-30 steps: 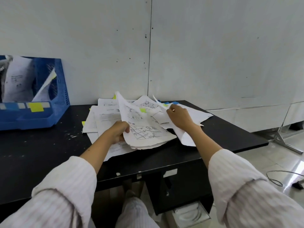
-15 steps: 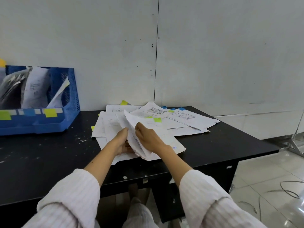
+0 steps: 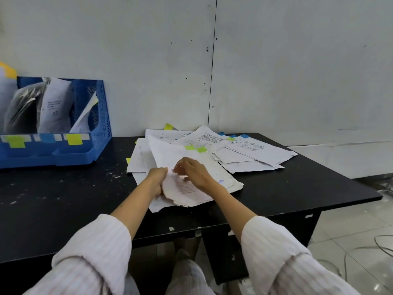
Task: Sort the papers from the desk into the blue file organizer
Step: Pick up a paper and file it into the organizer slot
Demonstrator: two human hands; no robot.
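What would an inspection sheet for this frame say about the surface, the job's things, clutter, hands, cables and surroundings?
Surface: black desk, flecked with white marks, set against the wall.
Job's things: loose papers with green, yellow and blue tabs spread across the desk's middle; blue file organizer at far left, already holding sheets, colour notes on its front.
Clutter: nothing seen beyond the papers.
Hands: left hand grips the near edge of a curled bundle; right hand on top of it, fingers blurred.
Cables: grey cables loose on the floor at right.
Surroundings: grey panelled wall with small dark specks, pale tiled floor.
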